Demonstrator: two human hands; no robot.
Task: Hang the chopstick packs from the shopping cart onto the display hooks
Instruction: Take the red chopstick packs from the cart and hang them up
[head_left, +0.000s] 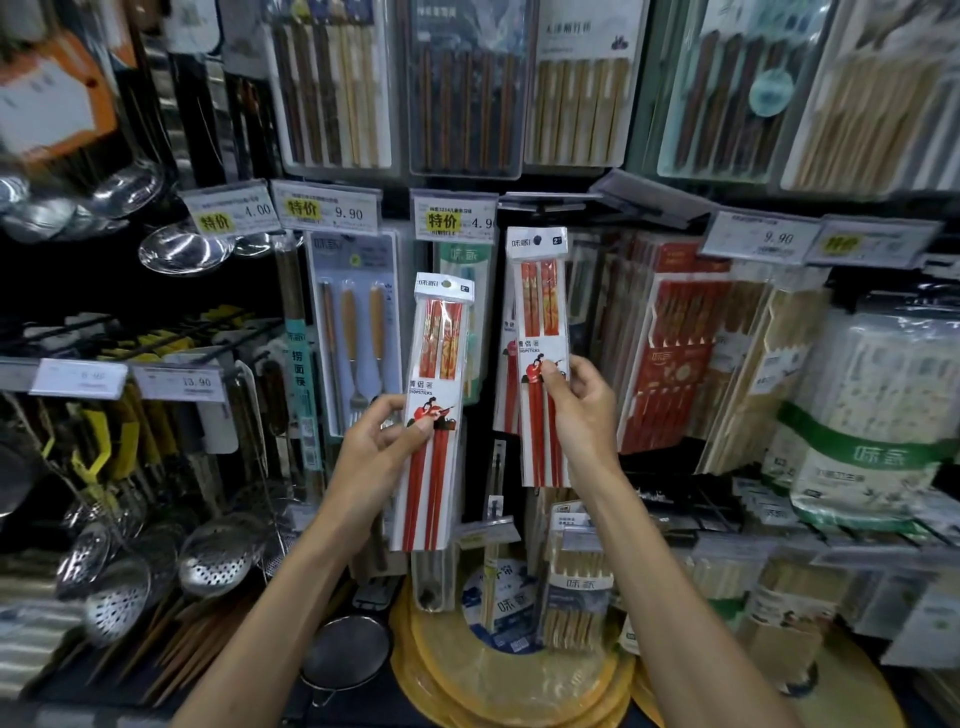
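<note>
Two packs of red chopsticks are up in front of the display wall. My left hand (382, 447) grips the left pack (436, 364) at its middle, tilted slightly right. My right hand (582, 410) pinches the right pack (540, 312) by its right edge; it stands upright, its top just under a display hook (550, 205) with a raised price flap. More red packs (506, 389) hang right behind it. The shopping cart is out of view.
Price tags (327, 208) line the hook rail. Cutlery sets (353, 332) hang to the left, wooden chopstick packs (748, 364) to the right and above. Steel ladles and strainers (218, 561) fill the left side. Round yellow mats (498, 670) and toothpick boxes (576, 597) lie below.
</note>
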